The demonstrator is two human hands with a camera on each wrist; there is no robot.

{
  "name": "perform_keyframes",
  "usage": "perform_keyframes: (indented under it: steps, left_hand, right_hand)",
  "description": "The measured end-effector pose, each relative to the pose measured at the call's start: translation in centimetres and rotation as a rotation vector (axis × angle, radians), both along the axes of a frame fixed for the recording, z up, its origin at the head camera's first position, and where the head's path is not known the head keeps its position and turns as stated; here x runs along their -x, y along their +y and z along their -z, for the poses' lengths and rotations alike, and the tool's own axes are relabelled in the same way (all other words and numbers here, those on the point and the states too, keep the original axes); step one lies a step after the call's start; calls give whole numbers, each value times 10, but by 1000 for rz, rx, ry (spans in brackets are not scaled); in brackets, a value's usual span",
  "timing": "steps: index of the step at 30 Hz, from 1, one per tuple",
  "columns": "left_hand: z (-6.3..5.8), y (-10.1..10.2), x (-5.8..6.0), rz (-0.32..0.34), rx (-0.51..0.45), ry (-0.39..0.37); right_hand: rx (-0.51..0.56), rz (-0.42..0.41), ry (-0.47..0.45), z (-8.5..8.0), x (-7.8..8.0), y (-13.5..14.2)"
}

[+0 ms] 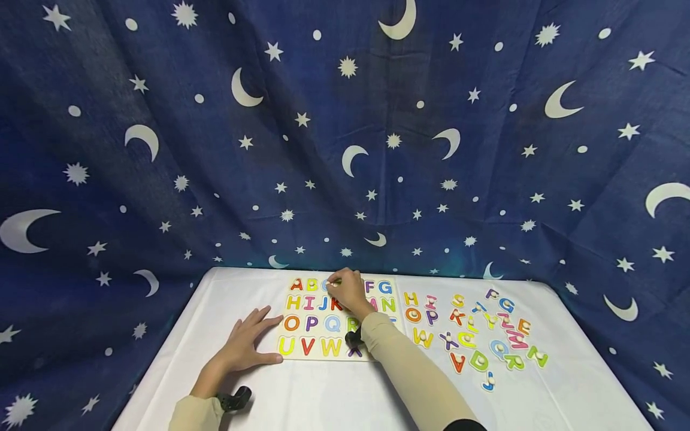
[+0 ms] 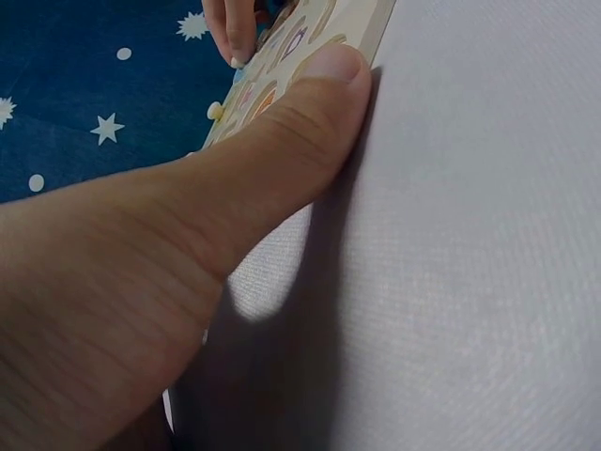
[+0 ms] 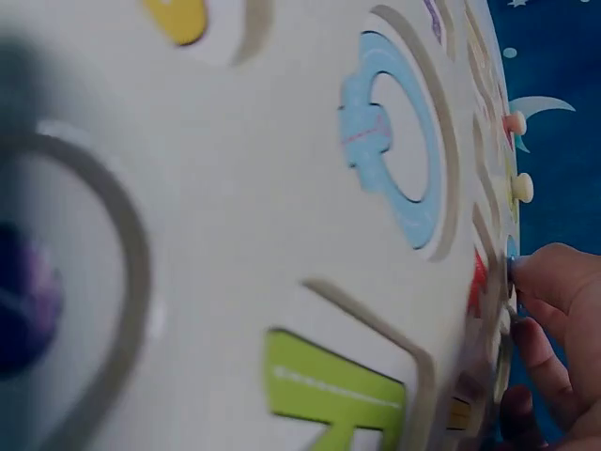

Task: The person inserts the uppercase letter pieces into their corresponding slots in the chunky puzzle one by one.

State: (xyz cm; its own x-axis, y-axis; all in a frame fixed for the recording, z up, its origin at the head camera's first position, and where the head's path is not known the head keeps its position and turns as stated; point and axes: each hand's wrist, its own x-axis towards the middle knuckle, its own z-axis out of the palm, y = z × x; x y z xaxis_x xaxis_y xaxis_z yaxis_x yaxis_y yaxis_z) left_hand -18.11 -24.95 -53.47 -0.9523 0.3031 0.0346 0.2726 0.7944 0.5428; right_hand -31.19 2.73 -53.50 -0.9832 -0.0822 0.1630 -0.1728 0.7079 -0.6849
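A pale wooden alphabet puzzle board point(image 1: 318, 333) lies on the table, with coloured letter shapes in its recesses. My right hand point(image 1: 347, 293) pinches the blue letter C piece point(image 1: 324, 285) at the board's top row, over or in the C place; whether it lies flush cannot be told. Left of it, the red A piece point(image 1: 296, 285) and the yellow-green B piece point(image 1: 311, 285) sit in the top row, their knobs showing. My left hand point(image 1: 242, 342) rests with spread fingers against the board's left edge; its thumb point(image 2: 310, 113) touches the board's side in the left wrist view.
Several loose letter pieces with knobs lie on the white table point(image 1: 302, 395) right of the board, among them a yellow W point(image 1: 423, 338), a green D point(image 1: 478, 361) and a blue J point(image 1: 488, 382). A dark blue curtain point(image 1: 323, 131) with moons and stars hangs behind.
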Motion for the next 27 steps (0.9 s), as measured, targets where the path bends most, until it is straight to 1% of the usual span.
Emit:
perform_keyframes:
  steps: [11,17,24,27]
  left_hand:
    - [0,-1,2,-2,15,-6]
    - [-1,1,2,-4,12,-11]
    - [-4,2,0,6,19,15]
    - [-5,3,0,3,14,15]
  right_hand:
    - [1,-6,8,3,1,1]
    - [3,-27,21,1,-1,3]
    - [-13,-47,28,2,-2,4]
    - [-15,-51,23,2,-2,4]
